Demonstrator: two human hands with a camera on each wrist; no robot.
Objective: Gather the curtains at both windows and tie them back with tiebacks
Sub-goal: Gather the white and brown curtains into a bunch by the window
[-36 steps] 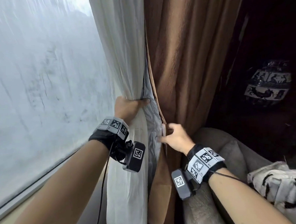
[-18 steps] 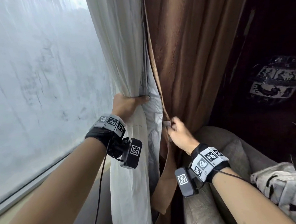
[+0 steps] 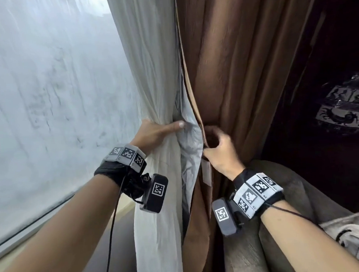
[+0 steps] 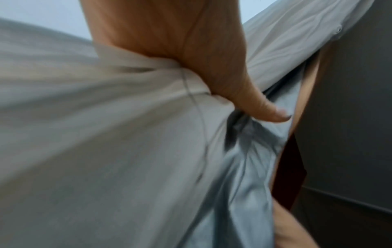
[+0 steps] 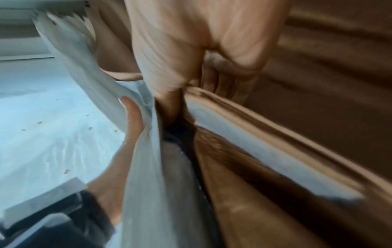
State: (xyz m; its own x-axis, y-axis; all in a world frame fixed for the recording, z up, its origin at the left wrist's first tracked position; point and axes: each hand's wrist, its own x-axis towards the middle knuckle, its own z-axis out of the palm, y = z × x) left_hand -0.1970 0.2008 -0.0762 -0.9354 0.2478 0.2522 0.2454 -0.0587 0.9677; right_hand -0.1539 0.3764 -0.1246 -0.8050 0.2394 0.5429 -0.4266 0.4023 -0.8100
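Hanging top to bottom just right of the window pane (image 3: 48,101), the white curtain (image 3: 150,64) and the brown curtain (image 3: 243,70) are running side by side with their long axes vertical, a grey lining (image 3: 190,147) showing between them. Wrapping around the white curtain from the pane side, the left hand (image 3: 153,133) is grasping the bunched cloth, thumb lying across its front towards the lining. Lying just right of that, the right hand (image 3: 219,152) is curling its fingers (image 5: 169,50) round the hemmed edge of the brown curtain, pinching it; a pale label (image 3: 206,172) is hanging directly below that grip. Both hands are sitting at nearly the same height, close together but apart, the lining between them. No tieback is showing in any view. Judging from this, the coming move is turning on closing the sideways gap across the lining, the right hand being nearer the brown edge. A grey armchair (image 3: 283,234) is standing right of the brown curtain, a patterned vase (image 3: 343,110) well beyond.
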